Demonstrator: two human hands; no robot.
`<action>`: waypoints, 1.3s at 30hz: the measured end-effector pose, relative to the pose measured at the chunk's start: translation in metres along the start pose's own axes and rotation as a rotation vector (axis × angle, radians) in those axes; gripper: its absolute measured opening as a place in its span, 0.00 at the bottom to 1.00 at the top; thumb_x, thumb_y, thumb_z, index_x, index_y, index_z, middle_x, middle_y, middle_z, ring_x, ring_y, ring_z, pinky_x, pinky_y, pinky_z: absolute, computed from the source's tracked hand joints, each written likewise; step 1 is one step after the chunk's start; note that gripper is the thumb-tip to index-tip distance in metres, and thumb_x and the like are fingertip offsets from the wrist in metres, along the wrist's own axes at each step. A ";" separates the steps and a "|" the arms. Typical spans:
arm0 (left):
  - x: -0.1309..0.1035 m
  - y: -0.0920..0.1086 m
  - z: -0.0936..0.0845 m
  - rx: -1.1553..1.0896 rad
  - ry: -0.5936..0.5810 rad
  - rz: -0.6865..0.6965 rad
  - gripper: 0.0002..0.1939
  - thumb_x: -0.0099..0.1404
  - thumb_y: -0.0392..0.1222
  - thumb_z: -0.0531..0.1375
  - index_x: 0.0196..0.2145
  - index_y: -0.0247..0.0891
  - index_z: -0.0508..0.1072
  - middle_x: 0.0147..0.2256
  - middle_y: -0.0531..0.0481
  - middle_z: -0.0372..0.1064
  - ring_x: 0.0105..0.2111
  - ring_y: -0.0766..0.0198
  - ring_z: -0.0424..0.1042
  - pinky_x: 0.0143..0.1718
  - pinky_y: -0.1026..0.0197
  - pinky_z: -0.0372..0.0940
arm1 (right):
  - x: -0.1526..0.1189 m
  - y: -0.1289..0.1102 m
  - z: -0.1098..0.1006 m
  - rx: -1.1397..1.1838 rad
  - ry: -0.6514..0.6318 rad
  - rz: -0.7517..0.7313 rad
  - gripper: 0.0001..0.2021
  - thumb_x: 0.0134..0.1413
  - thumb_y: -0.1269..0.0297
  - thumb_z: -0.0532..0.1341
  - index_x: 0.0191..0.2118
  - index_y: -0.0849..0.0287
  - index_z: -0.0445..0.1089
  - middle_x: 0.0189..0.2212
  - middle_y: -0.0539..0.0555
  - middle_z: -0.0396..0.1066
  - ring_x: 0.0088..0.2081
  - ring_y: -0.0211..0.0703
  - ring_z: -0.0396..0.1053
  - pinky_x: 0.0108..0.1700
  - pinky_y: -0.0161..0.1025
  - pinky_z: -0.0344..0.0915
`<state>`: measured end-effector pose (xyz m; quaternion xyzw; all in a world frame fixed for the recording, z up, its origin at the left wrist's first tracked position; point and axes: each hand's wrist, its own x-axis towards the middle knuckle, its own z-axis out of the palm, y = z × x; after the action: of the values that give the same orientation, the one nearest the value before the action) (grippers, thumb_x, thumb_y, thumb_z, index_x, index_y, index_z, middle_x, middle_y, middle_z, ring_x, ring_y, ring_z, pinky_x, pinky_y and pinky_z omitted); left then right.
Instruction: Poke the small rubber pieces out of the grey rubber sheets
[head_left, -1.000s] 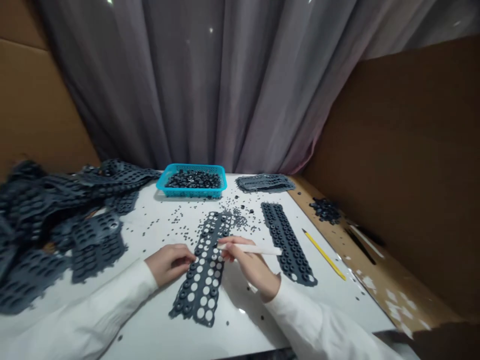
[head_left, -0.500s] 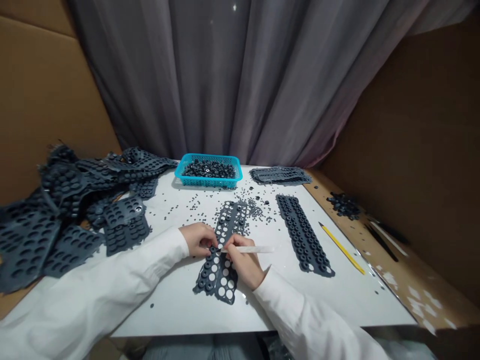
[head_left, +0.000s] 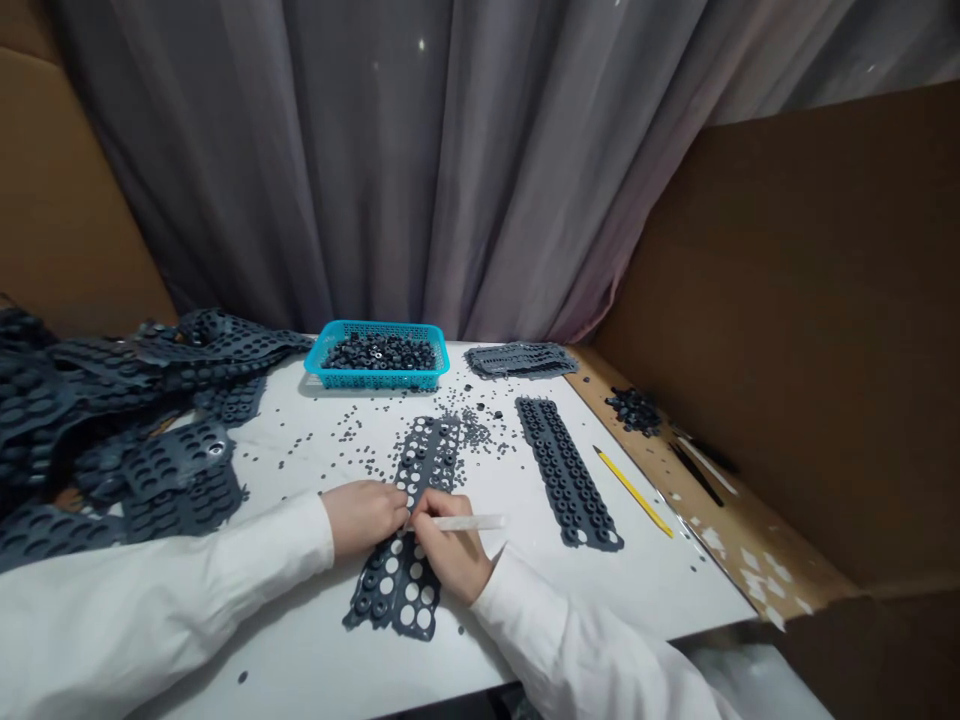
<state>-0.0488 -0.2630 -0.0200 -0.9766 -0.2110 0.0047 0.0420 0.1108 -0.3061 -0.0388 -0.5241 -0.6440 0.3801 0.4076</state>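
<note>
A narrow dark rubber sheet (head_left: pixel 403 575) lies lengthwise before me. Some of its positions hold raised ring-shaped parts; others are round holes through which the white table shows. My left hand (head_left: pixel 364 515) rests at its left edge, fingers curled and closed against it. Whether a loose part is between those fingertips is hidden. In a pen-like grip, my right hand (head_left: pixel 454 550) is closed on a slim white stick-like tool (head_left: pixel 484 522). The tool's tip points left, meeting the sheet beside my left fingertips. Tiny dark discs (head_left: pixel 474 432) are scattered beyond the sheet.
Behind stands a blue basket (head_left: pixel 375 380) of small dark rings. To the right are another ringed sheet (head_left: pixel 570 470), a yellow pencil-shaped tool (head_left: pixel 636 492) and a dark pile of parts (head_left: pixel 632 411). Stacked strips (head_left: pixel 521 360) lie at the back; heaped sheets (head_left: pixel 176 465) fill the left.
The view has turned slightly right, so everything sits further left in it. My left fingers have drawn closer together beside the tool tip. My right hand keeps its hold on the stick-like tool.
</note>
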 end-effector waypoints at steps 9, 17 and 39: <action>-0.013 0.000 0.020 0.190 0.169 0.111 0.09 0.61 0.26 0.51 0.32 0.32 0.71 0.28 0.44 0.69 0.30 0.58 0.67 0.33 0.58 0.62 | 0.000 0.003 0.000 -0.049 -0.007 -0.053 0.09 0.43 0.73 0.52 0.16 0.59 0.57 0.13 0.45 0.58 0.20 0.33 0.56 0.25 0.30 0.52; -0.017 -0.008 0.035 -0.235 0.289 -0.003 0.13 0.66 0.32 0.45 0.31 0.36 0.68 0.30 0.47 0.68 0.32 0.62 0.66 0.36 0.62 0.61 | -0.003 0.004 -0.001 -0.085 -0.015 -0.106 0.10 0.44 0.73 0.51 0.16 0.59 0.56 0.14 0.45 0.58 0.20 0.34 0.56 0.25 0.31 0.52; -0.045 0.020 -0.005 -2.340 0.671 -0.833 0.16 0.50 0.38 0.68 0.36 0.32 0.71 0.27 0.49 0.68 0.21 0.74 0.63 0.22 0.72 0.58 | -0.013 -0.009 -0.026 0.058 0.187 -0.345 0.09 0.50 0.70 0.52 0.24 0.58 0.66 0.24 0.51 0.65 0.28 0.42 0.65 0.32 0.40 0.61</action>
<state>-0.0811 -0.3000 -0.0171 -0.2464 -0.3564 -0.4402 -0.7864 0.1334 -0.3191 -0.0227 -0.4270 -0.6722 0.2729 0.5397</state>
